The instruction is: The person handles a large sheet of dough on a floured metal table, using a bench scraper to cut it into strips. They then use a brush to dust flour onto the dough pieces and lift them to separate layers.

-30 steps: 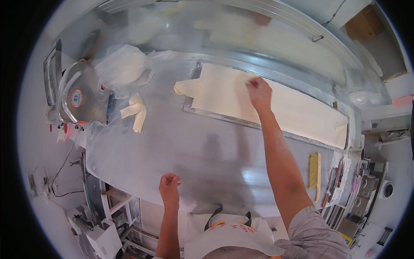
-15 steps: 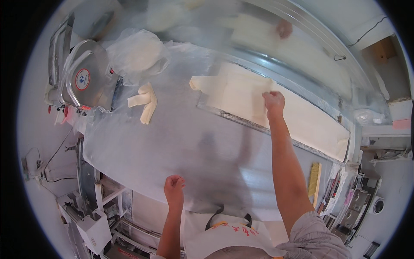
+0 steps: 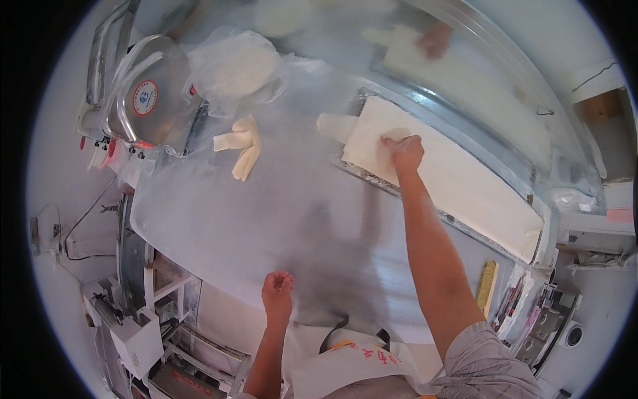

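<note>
- At far right of centre: long pale cream, flat dough-like sheet [image 3: 468,183], lying on dark speckled grey slab [image 3: 369,176]
- Long axis slanting from far centre to near right, with narrow pale cream tab [image 3: 334,125] poking out past left end
- Bare right hand [image 3: 405,153] at left part of sheet, clearly the nearer one: longest run of sheet off to right and near, short end just to left
- Right fingers bent, tips toward left, on or just above sheet; can't tell whether pinching an edge or only resting
- Bare left hand [image 3: 278,292] well apart from sheet, by near edge of smooth grey tabletop [image 3: 286,199]; fingers loosely curled with a gap, nothing visible in grip
- In the way: bare right forearm [image 3: 432,239], crossing near long edge of sheet and hiding a bit of it; glossy grey panel [image 3: 492,106] just beyond far edge, likely limiting reach that side
- Left of sheet: folded pale cream dough-like strip [image 3: 251,143]; farther back, round pale mass [image 3: 242,66] in crumpled clear plastic bag [image 3: 206,73]
- At far left: silver metal machine [image 3: 163,120]
- Near right, apart from slab: yellow-bristled long brush [image 3: 487,289]
</note>
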The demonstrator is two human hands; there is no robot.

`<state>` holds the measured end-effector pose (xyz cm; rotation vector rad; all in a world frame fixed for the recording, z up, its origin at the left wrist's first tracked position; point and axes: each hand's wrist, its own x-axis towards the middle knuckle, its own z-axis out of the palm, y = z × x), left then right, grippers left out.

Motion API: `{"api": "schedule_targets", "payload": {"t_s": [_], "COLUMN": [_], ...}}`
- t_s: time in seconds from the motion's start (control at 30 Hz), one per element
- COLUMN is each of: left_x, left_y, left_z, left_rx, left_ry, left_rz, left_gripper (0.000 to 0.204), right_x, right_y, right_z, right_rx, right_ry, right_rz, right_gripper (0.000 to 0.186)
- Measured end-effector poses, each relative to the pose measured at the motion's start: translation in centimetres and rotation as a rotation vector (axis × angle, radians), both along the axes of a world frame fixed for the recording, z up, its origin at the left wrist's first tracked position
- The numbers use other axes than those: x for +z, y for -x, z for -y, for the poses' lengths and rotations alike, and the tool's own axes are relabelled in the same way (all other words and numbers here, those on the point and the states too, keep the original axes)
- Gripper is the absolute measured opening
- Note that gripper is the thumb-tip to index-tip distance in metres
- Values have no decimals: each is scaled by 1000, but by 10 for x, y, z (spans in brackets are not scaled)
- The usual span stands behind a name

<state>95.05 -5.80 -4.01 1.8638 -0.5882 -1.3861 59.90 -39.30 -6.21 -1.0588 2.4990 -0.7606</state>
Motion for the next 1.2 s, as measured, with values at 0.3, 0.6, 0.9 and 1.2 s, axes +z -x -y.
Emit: {"api": "schedule_targets", "payload": {"t_s": [0.3,0.6,0.9,1.2], "left_x": [-5,26,15,25], "left_y": [0,3,29,115], "left_z": [-4,9,16,-10], "left_rx": [13,-7,-241,-542], "left_ry": [3,32,70,171], "left_rz": [10,-6,147,255], "left_gripper": [16,15,20,25], "right_x": [3,106,49,-7], "right_y": [-29,-243,-156,228], "right_z": [34,72,-121,-522], "right_rx": [103,459,617,-51], "right_ry": [269,501,376,83], "right_rz": [474,801,569,-315], "right_gripper": [40,21,29,38]}}
